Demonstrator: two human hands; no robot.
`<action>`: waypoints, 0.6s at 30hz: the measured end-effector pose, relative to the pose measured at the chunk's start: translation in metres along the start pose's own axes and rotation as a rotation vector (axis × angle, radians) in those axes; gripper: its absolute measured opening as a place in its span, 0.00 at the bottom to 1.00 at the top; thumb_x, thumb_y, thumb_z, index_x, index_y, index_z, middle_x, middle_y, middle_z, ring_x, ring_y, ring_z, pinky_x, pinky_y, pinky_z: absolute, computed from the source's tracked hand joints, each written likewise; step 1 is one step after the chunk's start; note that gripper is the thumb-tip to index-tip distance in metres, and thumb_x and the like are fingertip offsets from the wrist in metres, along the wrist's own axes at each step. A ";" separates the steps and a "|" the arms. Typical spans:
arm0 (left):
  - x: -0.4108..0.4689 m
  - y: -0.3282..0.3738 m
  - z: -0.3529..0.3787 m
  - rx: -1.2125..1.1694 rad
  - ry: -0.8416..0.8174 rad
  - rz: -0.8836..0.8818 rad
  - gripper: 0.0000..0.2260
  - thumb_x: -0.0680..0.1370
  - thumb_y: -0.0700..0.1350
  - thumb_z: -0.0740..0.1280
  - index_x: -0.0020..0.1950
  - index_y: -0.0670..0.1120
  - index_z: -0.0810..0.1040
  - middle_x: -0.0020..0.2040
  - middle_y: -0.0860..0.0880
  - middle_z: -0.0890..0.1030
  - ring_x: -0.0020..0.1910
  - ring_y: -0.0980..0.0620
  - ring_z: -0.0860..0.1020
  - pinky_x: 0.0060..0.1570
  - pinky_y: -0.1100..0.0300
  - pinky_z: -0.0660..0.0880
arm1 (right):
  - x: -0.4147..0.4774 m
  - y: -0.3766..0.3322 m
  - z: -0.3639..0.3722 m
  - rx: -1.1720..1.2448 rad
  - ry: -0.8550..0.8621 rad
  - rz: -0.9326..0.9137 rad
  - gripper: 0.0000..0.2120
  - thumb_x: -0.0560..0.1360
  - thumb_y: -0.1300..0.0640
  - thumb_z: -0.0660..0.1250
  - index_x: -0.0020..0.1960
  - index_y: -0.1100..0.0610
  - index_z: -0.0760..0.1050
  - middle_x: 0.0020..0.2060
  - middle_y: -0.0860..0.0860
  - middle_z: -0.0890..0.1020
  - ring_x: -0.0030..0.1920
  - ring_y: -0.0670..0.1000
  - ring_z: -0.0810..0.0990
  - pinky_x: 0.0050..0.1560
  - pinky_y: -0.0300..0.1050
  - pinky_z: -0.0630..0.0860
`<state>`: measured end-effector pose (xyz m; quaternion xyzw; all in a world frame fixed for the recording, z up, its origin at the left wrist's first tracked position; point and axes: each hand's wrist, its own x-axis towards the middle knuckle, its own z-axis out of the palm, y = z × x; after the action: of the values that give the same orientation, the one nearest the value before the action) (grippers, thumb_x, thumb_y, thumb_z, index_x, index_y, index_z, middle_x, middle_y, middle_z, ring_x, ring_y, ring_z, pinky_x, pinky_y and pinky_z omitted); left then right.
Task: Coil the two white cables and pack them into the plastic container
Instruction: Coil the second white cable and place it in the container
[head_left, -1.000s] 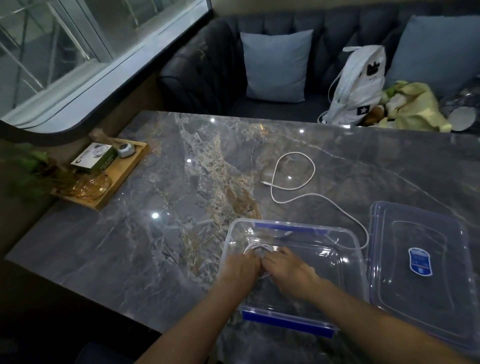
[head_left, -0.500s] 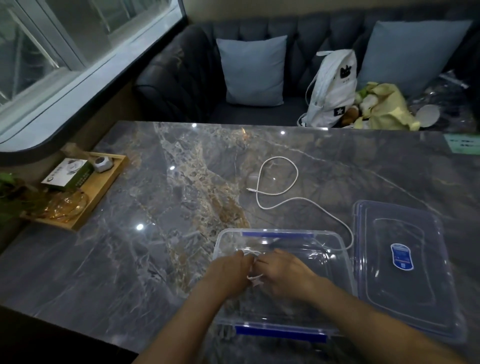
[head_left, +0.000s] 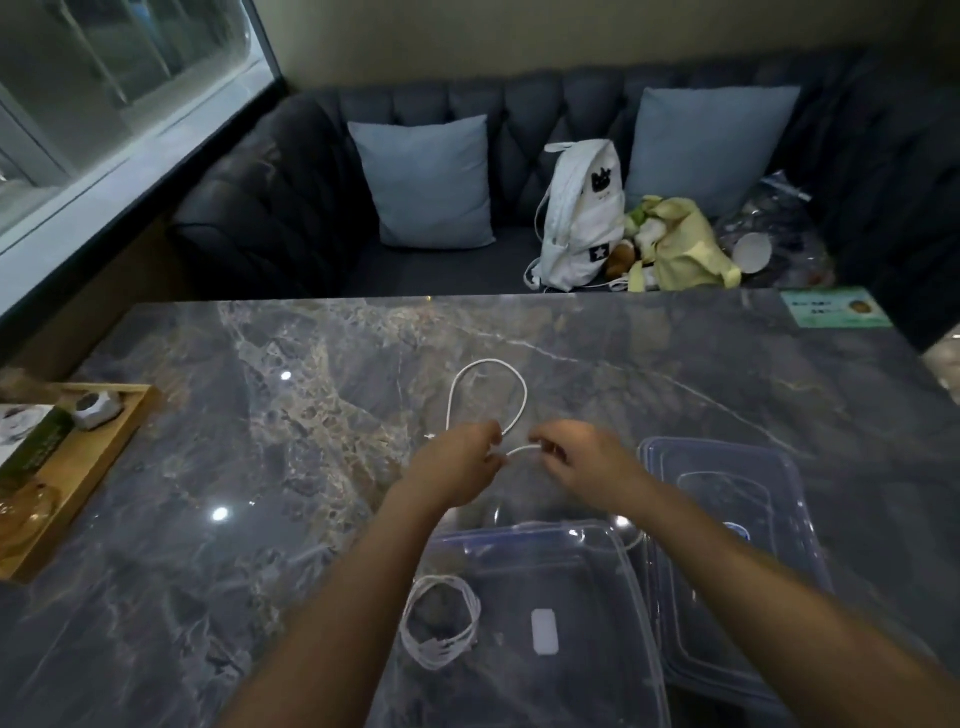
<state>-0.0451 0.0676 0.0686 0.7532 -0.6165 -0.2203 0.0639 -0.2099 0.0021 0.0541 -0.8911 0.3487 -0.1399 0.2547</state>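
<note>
A coiled white cable (head_left: 440, 627) lies inside the clear plastic container (head_left: 631, 566) near the table's front edge, at its left side. Beyond the container, a second white cable (head_left: 488, 379) forms a loose loop on the marble table. My left hand (head_left: 457, 462) and my right hand (head_left: 582, 457) are both stretched past the container and pinch this loose cable, a short arc of it running between them. Part of the cable trails back under my right forearm toward the container's far right corner.
The container's clear lid (head_left: 727, 519) lies flat to the right of the container. A wooden tray (head_left: 78, 467) with small items stands at the table's left edge. A green card (head_left: 836, 307) lies at the far right. A sofa with cushions and a white backpack (head_left: 584, 218) stands behind the table.
Both hands left the coiled cable in the container and reached forward to take hold of the loose cable. The view tilted up and closer to the table.
</note>
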 end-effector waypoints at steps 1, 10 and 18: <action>0.009 0.000 0.005 0.019 -0.010 -0.001 0.14 0.77 0.47 0.63 0.60 0.44 0.72 0.60 0.41 0.78 0.58 0.41 0.76 0.55 0.52 0.72 | 0.007 0.009 0.001 0.007 -0.018 0.045 0.12 0.74 0.59 0.64 0.57 0.56 0.76 0.49 0.55 0.82 0.49 0.56 0.79 0.48 0.47 0.73; 0.057 -0.010 0.044 0.093 -0.179 -0.088 0.13 0.77 0.45 0.61 0.60 0.41 0.71 0.63 0.39 0.74 0.61 0.39 0.73 0.58 0.49 0.71 | 0.041 0.056 0.037 -0.084 -0.149 0.181 0.11 0.73 0.57 0.64 0.55 0.56 0.73 0.56 0.55 0.76 0.55 0.56 0.75 0.53 0.49 0.72; 0.054 -0.019 0.046 -0.029 -0.161 -0.109 0.09 0.78 0.45 0.59 0.51 0.42 0.75 0.55 0.38 0.80 0.54 0.39 0.78 0.50 0.49 0.74 | 0.044 0.057 0.051 -0.049 -0.174 0.176 0.06 0.75 0.57 0.61 0.45 0.57 0.76 0.47 0.58 0.81 0.47 0.57 0.78 0.43 0.46 0.70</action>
<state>-0.0387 0.0283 0.0068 0.7645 -0.5744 -0.2921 0.0131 -0.1880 -0.0461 -0.0169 -0.8717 0.4055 -0.0304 0.2733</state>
